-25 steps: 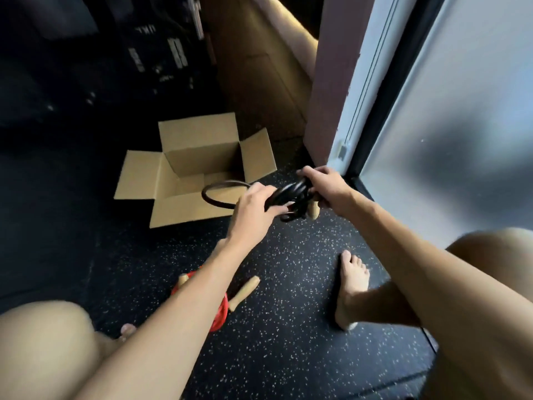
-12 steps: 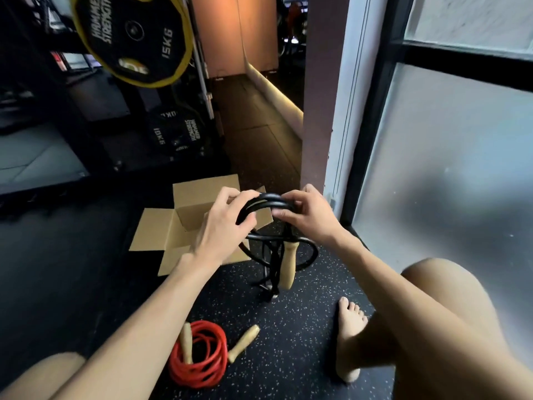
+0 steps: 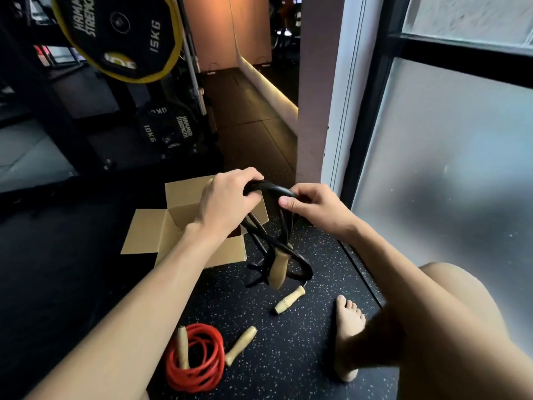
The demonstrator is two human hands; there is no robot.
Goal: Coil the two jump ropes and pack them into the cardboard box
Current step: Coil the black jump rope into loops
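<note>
Left hand (image 3: 227, 202): fingers curled over black rubber jump rope (image 3: 271, 189).
Right hand (image 3: 313, 206): pinching same bundle.
Position: above open brown cardboard box (image 3: 184, 226).
Handling: limp, springy; grasp all loops together.
Red coiled rope (image 3: 196, 357): floor.

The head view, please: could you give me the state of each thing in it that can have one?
Cardboard box: open, flaps out, on the floor.
Black jump rope: partly looped, held up, strands dangling.
Its wooden handles: one hanging, one on the floor.
Red jump rope: coiled, on the floor, not packed.
Left hand: closed on the black jump rope.
Right hand: pinching the same rope.
</note>
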